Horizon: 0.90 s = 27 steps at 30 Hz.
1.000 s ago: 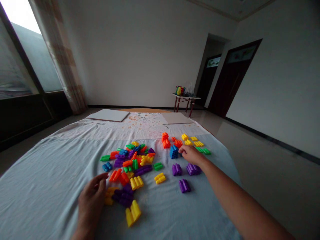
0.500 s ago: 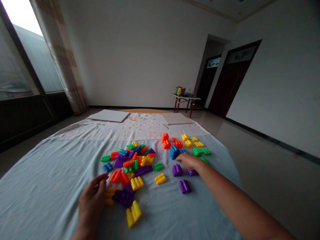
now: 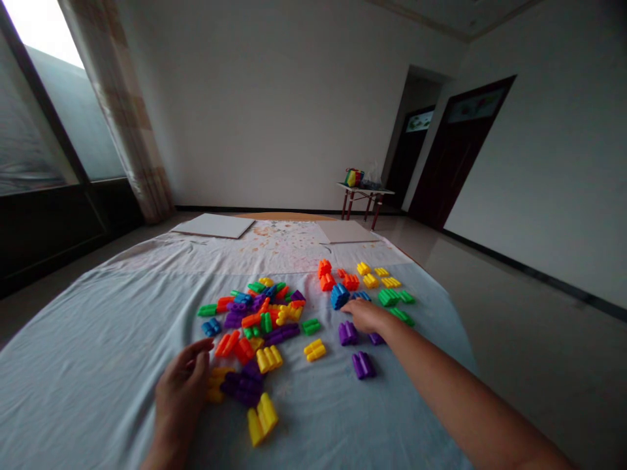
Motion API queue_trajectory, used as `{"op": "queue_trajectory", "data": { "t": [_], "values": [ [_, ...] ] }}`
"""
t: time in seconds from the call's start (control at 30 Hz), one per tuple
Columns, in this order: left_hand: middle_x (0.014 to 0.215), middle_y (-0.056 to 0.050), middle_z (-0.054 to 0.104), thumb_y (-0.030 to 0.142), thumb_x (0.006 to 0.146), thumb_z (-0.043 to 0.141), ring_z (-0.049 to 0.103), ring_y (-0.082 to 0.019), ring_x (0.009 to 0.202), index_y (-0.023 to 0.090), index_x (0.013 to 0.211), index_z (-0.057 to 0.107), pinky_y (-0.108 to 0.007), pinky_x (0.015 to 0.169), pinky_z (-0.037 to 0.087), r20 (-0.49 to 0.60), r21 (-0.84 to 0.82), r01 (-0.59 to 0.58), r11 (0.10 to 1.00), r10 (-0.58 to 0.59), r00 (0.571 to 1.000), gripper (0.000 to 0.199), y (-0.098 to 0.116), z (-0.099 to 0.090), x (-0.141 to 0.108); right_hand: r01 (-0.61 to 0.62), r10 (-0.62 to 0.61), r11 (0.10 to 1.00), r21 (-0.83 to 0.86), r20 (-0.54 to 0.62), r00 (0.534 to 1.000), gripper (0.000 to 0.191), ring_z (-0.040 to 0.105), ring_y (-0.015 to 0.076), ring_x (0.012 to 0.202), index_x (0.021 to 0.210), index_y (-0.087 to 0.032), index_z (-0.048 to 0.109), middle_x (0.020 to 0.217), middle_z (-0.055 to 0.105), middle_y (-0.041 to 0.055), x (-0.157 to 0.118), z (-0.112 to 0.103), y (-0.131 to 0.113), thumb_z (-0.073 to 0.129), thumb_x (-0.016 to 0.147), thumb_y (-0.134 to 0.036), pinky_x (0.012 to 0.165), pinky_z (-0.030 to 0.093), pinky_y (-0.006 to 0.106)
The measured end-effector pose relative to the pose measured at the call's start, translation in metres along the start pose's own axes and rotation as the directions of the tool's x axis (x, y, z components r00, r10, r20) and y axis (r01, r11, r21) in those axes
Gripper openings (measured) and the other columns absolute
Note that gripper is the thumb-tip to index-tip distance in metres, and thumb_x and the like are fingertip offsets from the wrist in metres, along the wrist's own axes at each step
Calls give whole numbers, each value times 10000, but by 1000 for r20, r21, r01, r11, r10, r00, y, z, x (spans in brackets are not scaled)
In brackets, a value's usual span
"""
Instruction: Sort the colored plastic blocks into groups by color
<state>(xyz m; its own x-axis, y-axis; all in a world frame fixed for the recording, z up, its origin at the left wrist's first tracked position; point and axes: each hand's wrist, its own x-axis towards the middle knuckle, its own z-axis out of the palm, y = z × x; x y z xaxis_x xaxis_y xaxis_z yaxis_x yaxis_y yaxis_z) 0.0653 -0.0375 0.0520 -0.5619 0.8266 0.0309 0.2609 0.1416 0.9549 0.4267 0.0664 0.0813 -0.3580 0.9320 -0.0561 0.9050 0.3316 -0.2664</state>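
red-legged side table (image 3: 367, 191) | white boards (image 3: 213, 226) | striped curtain (image 3: 122, 111) | dark wooden door (image 3: 458, 150)

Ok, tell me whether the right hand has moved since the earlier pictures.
Yes: the right hand has shifted left and down the view, ending closer above the purple block.

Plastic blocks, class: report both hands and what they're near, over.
Left hand open, beside yellow plastic block. Right hand at blue plastic block, grip unclear. Purple plastic block right below it.

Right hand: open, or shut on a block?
Open: the right hand is palm-down with fingers extended, nothing visible held; a blue block lies just past the fingertips.
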Motion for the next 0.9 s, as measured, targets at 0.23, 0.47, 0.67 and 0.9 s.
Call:
{"op": "queue_trajectory", "data": {
  "t": [0.23,0.47,0.67,0.9],
  "values": [
    [752,-32,668,489,647,539,594,-160,612,195,941,646,-222,479,448,-3,-4,-61,998,61,998,429,-9,1,6,2,-2,1000,-2,-12,1000,475,575,255,1075,1061,-201,672,1121,654,93,-1,-1,-1,466,688,8,922,420,361],
    [774,-48,669,476,660,519,593,-164,611,180,932,655,-235,488,451,26,49,-96,994,95,995,424,-4,2,3,144,-131,986,86,-142,981,473,549,199,1090,1109,-165,636,1137,638,91,-31,-24,-39,408,727,-6,966,386,327],
    [760,-46,667,451,672,487,591,-170,608,181,939,657,-252,503,447,26,164,-133,977,130,991,417,-3,0,4,380,-323,900,213,-260,910,449,493,181,1145,1203,-186,561,1209,585,85,-60,7,-103,436,785,-82,1002,367,348],
    [820,-71,679,427,681,478,603,-172,619,150,992,638,-255,526,469,21,169,-149,974,148,989,447,-7,-7,3,438,-399,863,250,-194,896,633,336,270,1292,1323,-184,437,1403,395,138,-70,46,-146,574,791,-499,1074,246,433]
  ]
}}
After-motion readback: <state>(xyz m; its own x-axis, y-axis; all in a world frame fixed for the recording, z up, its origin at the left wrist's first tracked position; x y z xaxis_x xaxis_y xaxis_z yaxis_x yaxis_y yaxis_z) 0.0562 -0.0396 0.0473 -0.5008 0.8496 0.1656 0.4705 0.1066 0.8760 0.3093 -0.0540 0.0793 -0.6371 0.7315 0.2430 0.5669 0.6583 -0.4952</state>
